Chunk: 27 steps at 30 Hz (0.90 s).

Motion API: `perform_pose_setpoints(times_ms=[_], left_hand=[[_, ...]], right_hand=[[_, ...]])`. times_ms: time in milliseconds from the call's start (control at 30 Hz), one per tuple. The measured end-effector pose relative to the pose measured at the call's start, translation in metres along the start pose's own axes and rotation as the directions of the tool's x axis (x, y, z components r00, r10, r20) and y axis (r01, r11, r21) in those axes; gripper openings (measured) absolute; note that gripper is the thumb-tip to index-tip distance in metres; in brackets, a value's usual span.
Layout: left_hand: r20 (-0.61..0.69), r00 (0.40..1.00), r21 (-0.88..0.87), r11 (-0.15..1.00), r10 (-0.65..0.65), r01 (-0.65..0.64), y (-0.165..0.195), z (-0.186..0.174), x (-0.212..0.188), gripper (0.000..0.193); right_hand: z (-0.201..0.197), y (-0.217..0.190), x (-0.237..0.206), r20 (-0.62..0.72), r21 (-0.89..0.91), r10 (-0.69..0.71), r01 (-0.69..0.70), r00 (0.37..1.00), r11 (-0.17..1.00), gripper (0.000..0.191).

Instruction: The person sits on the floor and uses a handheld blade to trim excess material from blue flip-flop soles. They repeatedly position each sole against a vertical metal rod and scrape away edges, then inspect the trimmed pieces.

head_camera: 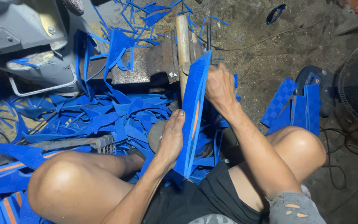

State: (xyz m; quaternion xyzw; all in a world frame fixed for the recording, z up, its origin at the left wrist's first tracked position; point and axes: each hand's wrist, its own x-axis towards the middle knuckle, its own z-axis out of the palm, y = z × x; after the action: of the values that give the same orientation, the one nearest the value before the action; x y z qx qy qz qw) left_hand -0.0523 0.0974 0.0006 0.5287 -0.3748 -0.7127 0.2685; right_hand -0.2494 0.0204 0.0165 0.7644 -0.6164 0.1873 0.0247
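The blue sheet (193,116) stands on edge, long axis running from the person's lap up to the rusty vise (154,62). Left hand (170,139) grips its near edge; right hand (218,85) clasps its far end beside the vise.

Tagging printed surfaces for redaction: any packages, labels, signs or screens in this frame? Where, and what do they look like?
None in view: no package, label, sign or screen.
Nearest to printed surfaces: blue sheet, held on edge by the left hand and right hand, embossed pattern, orange stripe.
Stack of blue checker-textured sheets, on the ground at right.
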Motion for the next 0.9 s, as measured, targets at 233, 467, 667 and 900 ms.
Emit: perform_pose_setpoints(times_ms=[233, 467, 667, 900], left_hand=[[0.094, 0.992, 0.074, 0.993, 0.081, -0.088, 0.008, -0.008, -0.011, 0.072], [0.123, 0.965, 0.048, 0.97, 0.232, -0.239, 0.033, -0.013, -0.021, 0.066], [-0.098, 0.864, 0.226, 0.856, 0.495, -0.465, 0.045, -0.005, -0.01, 0.048], [-0.211, 0.874, 0.175, 0.897, 0.437, -0.407, 0.042, 0.01, -0.022, 0.038]], right_hand=[[0.002, 0.042, 0.019, -0.071, 0.001, 0.117, -0.118, 0.991, 0.993, 0.015], [-0.065, 0.048, 0.007, 0.285, 0.734, 0.528, -0.536, 0.8, 0.416, 0.024], [-0.067, -0.032, -0.043, 0.416, 0.866, 0.107, -0.429, 0.903, 0.255, 0.036], [-0.075, -0.062, -0.059, 0.322, 0.817, 0.19, -0.374, 0.928, 0.44, 0.025]])
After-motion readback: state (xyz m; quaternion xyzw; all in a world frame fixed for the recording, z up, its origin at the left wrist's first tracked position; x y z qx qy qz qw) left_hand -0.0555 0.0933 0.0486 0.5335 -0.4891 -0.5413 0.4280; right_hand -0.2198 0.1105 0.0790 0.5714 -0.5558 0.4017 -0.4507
